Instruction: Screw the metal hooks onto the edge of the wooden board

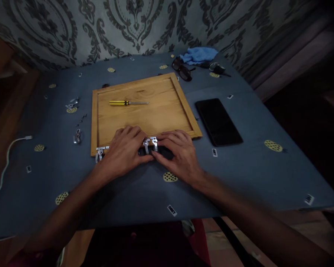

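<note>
A framed wooden panel (144,122) lies on the table, with a metal hinge (100,151) at its front left corner. My left hand (125,148) and my right hand (180,154) meet at the panel's front edge, around a second metal hinge (155,142). Fingers of both rest over the edge, and the thumbs come together below the hinge; both hands are closed on it. A dark object (167,152) shows beneath the edge between them, its kind unclear. Across the panel lies a yellow and black screwdriver (118,102), touched by neither hand.
Loose hinge parts (72,103), small screws (82,119) and another metal piece (77,138) lie left of the panel. A black phone or tablet (219,122) is at right. Sunglasses (182,69), a blue cloth (199,55) and keys (217,68) sit behind; a white cable (8,157) runs left.
</note>
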The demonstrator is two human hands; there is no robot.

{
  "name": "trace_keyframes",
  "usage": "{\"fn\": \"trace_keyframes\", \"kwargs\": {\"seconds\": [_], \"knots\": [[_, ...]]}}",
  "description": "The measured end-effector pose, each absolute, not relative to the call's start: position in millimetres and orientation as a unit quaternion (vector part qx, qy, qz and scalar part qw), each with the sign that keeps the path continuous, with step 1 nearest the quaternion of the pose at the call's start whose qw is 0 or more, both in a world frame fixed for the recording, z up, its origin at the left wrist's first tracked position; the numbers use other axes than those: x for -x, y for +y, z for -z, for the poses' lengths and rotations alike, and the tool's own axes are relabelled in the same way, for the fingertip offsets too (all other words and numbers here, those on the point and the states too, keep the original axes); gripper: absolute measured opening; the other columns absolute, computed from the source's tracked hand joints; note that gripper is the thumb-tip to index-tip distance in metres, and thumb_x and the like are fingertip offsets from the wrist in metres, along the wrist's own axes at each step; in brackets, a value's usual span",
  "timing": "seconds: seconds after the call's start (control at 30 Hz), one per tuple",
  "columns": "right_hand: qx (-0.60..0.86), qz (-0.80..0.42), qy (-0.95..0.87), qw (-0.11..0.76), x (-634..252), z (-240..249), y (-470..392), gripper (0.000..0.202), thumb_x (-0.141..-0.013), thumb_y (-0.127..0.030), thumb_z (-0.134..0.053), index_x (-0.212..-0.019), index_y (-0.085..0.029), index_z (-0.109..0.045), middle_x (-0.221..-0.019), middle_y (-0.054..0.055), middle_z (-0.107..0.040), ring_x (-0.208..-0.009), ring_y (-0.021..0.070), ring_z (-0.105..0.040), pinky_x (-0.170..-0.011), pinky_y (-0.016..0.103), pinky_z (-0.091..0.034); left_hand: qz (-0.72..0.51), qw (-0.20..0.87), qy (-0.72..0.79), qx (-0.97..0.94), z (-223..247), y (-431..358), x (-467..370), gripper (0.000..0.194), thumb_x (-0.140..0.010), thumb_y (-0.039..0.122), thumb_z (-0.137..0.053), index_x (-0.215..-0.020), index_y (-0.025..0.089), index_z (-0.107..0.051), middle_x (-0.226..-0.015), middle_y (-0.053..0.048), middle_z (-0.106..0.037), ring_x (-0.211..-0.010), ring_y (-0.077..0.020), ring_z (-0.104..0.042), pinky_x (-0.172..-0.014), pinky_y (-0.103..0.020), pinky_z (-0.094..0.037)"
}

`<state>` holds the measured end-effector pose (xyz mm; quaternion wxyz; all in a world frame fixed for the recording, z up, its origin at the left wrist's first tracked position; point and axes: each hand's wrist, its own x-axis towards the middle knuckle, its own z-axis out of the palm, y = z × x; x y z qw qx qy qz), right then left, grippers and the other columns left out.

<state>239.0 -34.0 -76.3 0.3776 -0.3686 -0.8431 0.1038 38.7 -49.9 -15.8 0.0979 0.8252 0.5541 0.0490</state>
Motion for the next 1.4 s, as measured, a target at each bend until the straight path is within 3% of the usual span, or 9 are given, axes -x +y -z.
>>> {"fn": "trace_keyframes", "kwargs": {"seconds": [0.5, 0.87, 1.4], "knots": [[0.351, -0.117, -0.845, 0.387, -240.8, 78.9, -31.1, 0.009, -0.094, -0.033, -0.067, -0.094, -0.024, -0.070, -0.106, 0.005, -0.080, -0.105, 0.0264, -0.071, -0.096, 0.047, -0.049, -0.054, 0.096, 0.550, -0.828, 16.5, -49.6, -38.9, 0.042, -0.086, 0.052, -0.076, -0.106, 0.017, -0.065, -0.110, -0.008, -0.066, -0.109, -0.0296, -0.058, -0.095, -0.044, -0.046], [0.368, -0.195, -0.827, 0.378, -244.8, 78.6, -29.6, 0.010, -0.092, -0.034, -0.068, -0.093, -0.026, -0.073, -0.110, 0.005, -0.080, -0.108, 0.0269, -0.071, -0.099, 0.049, -0.049, -0.043, 0.089, 0.548, -0.830, 14.6, -49.4, -39.7, 0.044, -0.085, 0.052, -0.078, -0.107, 0.016, -0.065, -0.110, -0.008, -0.067, -0.108, -0.0298, -0.058, -0.092, -0.043, -0.046], [0.342, -0.193, -0.838, 0.380, -248.2, 78.7, -28.1, 0.009, -0.094, -0.033, -0.068, -0.098, -0.026, -0.072, -0.115, 0.005, -0.079, -0.112, 0.0262, -0.071, -0.102, 0.050, -0.049, -0.062, 0.108, 0.543, -0.830, 18.4, -49.4, -49.3, 0.045, -0.089, 0.054, -0.072, -0.117, 0.018, -0.065, -0.117, -0.009, -0.068, -0.115, -0.0316, -0.057, -0.101, -0.049, -0.045]]}}
